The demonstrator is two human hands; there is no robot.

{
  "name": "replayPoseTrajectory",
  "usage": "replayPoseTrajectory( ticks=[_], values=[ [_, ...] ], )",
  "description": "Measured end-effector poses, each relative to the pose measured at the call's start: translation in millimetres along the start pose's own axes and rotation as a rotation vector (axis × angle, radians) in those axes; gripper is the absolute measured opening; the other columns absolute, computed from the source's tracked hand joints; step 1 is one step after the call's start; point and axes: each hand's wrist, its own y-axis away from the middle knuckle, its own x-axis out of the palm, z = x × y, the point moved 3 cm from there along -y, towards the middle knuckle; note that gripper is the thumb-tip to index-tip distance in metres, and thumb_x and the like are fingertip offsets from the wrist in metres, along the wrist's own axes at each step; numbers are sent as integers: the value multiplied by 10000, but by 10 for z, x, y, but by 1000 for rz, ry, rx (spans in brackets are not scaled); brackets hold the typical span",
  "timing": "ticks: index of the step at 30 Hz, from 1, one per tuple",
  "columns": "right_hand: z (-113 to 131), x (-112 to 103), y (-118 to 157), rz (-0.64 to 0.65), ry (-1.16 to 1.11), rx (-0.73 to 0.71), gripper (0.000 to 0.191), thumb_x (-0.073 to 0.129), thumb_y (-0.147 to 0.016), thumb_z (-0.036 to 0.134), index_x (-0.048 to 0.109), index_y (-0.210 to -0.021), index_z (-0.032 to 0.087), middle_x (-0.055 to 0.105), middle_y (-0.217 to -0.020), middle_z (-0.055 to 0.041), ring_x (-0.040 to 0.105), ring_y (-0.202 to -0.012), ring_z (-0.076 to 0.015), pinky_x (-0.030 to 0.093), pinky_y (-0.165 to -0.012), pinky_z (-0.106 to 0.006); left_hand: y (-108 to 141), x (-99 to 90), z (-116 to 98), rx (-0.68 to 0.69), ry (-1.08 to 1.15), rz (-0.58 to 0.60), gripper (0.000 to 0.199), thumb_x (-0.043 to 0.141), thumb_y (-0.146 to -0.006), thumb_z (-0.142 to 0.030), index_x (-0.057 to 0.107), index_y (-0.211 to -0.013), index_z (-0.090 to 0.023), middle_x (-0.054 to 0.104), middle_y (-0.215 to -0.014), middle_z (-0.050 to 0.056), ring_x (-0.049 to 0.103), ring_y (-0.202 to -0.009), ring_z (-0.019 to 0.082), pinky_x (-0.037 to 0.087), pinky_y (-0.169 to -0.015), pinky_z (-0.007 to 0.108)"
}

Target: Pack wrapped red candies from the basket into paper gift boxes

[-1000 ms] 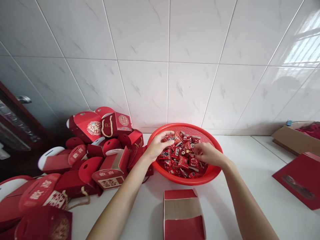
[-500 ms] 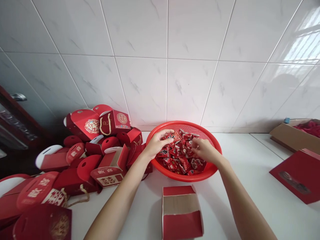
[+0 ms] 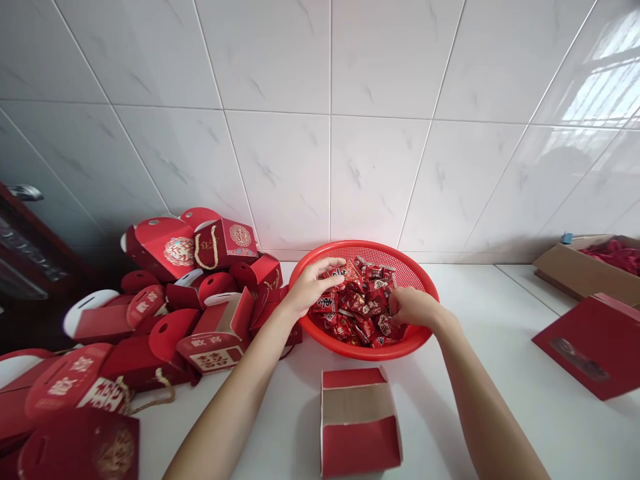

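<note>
A red plastic basket (image 3: pixel 423 337) with perforated sides holds a heap of red-wrapped candies (image 3: pixel 367 307). Over its left part, my left hand (image 3: pixel 311 287) is closed, with a red candy packet (image 3: pixel 352 272) between thumb and fingers. My right hand (image 3: pixel 415 307) reaches over the right rim into the heap. Its fingers curl downward against the candies, and their tips are hidden, so what they grip does not show. In front of the basket lies an open red paper box (image 3: pixel 359 443), its pale inside visible between two red panels.
Many red gift boxes (image 3: pixel 173 250) with rope handles are piled on the left of the white counter (image 3: pixel 280 433). At the right stand a red box (image 3: pixel 595 347) and a brown carton (image 3: pixel 565 273) with dark red material inside. A tiled wall (image 3: pixel 280 173) rises behind the basket.
My right hand has moved a little to the right and down within the candies, uncovering more wrappers in the middle. My left hand keeps nearly the same pose. The view has shifted slightly.
</note>
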Motion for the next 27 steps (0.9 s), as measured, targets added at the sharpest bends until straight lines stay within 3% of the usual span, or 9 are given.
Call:
replayPoseTrajectory(
  ticks=[7, 13, 18, 24, 27],
  values=[
    [46, 26, -2, 83, -6, -47, 305, 731, -721, 105, 506, -540, 203, 601, -652, -18, 605, -720, -208, 359, -606, -298, 9, 0, -24, 18, -34, -1, 420, 785, -722, -337, 742, -1122, -220, 723, -1227, 68, 710, -892, 206, 533, -1004, 435],
    [-13, -60, 24, -8, -77, -100, 253, 635, -716, 14, 507, -604, 201, 625, -719, -27, 594, -753, -211, 357, -624, -301, 4, 0, -20, 18, -37, -14, 410, 796, -706, -340, 761, -1100, -233, 719, -1283, 71, 685, -1091, 262, 489, -1066, 453],
    [-4, -123, 66, -67, -236, -179, 106, 569, -896, 179, 607, -803, 213, 676, -800, -24, 640, -770, -198, 464, -672, -300, -12, -3, -5, 33, -41, -11, 416, 796, -702, -341, 764, -1104, -236, 723, -1307, 71, 634, -1228, 297, 442, -1130, 473],
    [44, -224, 149, -163, -730, -346, 250, 564, -927, 436, 641, -916, 198, 634, -779, -14, 613, -653, -174, 522, -623, -322, -8, -6, -7, 83, -63, 10, 439, 800, -716, -309, 756, -1151, -265, 669, -1421, 49, 552, -1372, 307, 401, -1179, 460],
    [51, -260, 181, -193, -805, -363, 310, 596, -901, 496, 657, -963, 199, 610, -758, 1, 583, -602, -155, 488, -548, -290, 4, -2, -16, 89, -61, 13, 452, 808, -719, -303, 751, -1166, -272, 660, -1432, 42, 556, -1372, 299, 417, -1174, 455]
  ],
)
